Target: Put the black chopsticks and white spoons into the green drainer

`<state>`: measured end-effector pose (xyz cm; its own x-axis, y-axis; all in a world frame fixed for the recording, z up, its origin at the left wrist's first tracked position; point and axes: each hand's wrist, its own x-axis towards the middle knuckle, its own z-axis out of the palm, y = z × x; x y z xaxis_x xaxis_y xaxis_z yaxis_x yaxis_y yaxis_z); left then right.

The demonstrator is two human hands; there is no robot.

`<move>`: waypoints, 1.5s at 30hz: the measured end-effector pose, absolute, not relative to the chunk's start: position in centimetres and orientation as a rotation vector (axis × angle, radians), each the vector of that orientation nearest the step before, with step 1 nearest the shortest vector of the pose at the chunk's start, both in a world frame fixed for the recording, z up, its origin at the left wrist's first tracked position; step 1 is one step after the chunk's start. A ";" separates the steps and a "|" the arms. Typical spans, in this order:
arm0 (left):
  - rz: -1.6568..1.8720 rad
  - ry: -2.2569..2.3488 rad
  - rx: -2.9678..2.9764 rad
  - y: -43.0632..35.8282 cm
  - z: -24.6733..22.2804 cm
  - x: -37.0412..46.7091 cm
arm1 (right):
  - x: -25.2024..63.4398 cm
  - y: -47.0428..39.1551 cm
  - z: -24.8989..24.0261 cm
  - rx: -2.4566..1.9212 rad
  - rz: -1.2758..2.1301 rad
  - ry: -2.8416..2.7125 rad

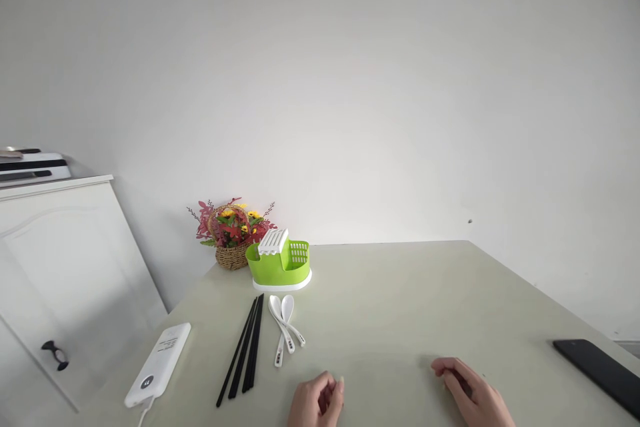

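Note:
My left hand [317, 401] rests at the table's near edge with its fingers curled in and nothing in it. To the right, my right hand [471, 392] lies on the table, its fingers also curled and holding nothing. White spoons [287, 323] lie crossed on the table, beyond my left hand and a little to its left. Beside them are several black chopsticks [245, 352], spread slightly. Behind the spoons stands a green utensil holder [280, 268] with a white slatted top and a white base.
A wicker basket of flowers [233, 256] stands behind the holder at the back left. A white power bank [159, 363] with a cable lies at the table's left edge, a black phone [600, 373] at the right. A white cabinet [75, 280] is on the left.

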<state>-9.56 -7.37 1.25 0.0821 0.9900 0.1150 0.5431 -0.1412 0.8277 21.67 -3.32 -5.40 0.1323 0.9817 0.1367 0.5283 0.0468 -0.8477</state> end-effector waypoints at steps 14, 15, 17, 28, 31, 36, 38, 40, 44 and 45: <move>0.883 1.501 1.784 -7.2 0.8 -10.0 | 22.4 -3.2 -5.2 -1.625 0.724 -1.526; 0.888 1.500 1.784 -7.2 0.8 -10.0 | 22.4 -3.3 -5.1 -1.622 0.721 -1.532; 0.898 1.498 1.786 -7.3 0.8 -10.0 | 22.3 -3.4 -5.0 -1.616 0.704 -1.536; 0.912 1.503 1.790 -7.5 1.1 -10.0 | 22.7 -3.5 -5.5 -1.648 0.722 -1.553; 0.912 1.499 1.796 -7.5 1.1 -10.0 | 22.8 -3.4 -5.7 -1.666 0.720 -1.550; 0.904 1.508 1.788 -7.6 1.1 -10.1 | 22.9 -3.4 -5.7 -1.680 0.723 -1.555; 0.905 1.514 1.787 -7.6 1.1 -10.1 | 22.9 -3.4 -5.7 -1.679 0.721 -1.558; 0.909 1.508 1.787 -7.6 1.1 -10.1 | 22.9 -3.3 -5.7 -1.679 0.718 -1.562; 0.914 1.498 1.780 -7.7 1.2 -10.1 | 23.0 -3.2 -6.0 -1.686 0.712 -1.567; 0.912 1.501 1.779 -7.7 1.2 -10.1 | 23.0 -3.2 -6.1 -1.691 0.715 -1.568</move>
